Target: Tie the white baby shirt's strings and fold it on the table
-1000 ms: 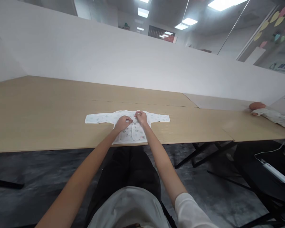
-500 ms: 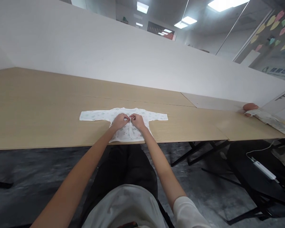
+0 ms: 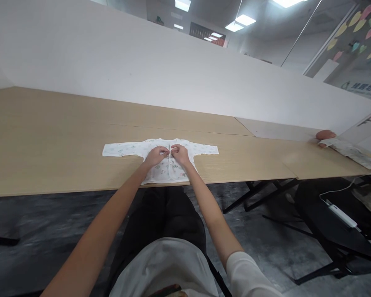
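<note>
From the head camera, my only feed, I look down on a long wood-toned surface [image 3: 64,140] that runs from left to right across the scene, with a thin seam along its far part and a joint toward the right. A small white patterned shirt [image 3: 163,172] lies flat at the middle of its near edge, sleeves spread left and right, collar to the far side and hem close to the brink. My left hand [image 3: 157,156] and right hand [image 3: 180,154] meet over its upper front, thumbs and fingers pinched on the two sides of the front opening; exactly what sits between the fingertips is too small for me to make out. At the surface's far right end I see a reddish-brown rounded object [image 3: 325,134] beside a pale patterned cloth [image 3: 346,152], and a grey-white panel [image 3: 281,128] extends along the far side there. A plain white wall [image 3: 111,74] rises behind, topped by glass [image 3: 266,37] showing bright ceiling lights [image 3: 245,20], with colourful paper leaves [image 3: 355,18] and lettering [image 3: 366,87] on the far right. Below, over a dark mottled floor [image 3: 55,231], a black chair [image 3: 323,222] stands at the near right, carrying a white bar-shaped device [image 3: 342,215] with a pale cable [image 3: 340,190].
</note>
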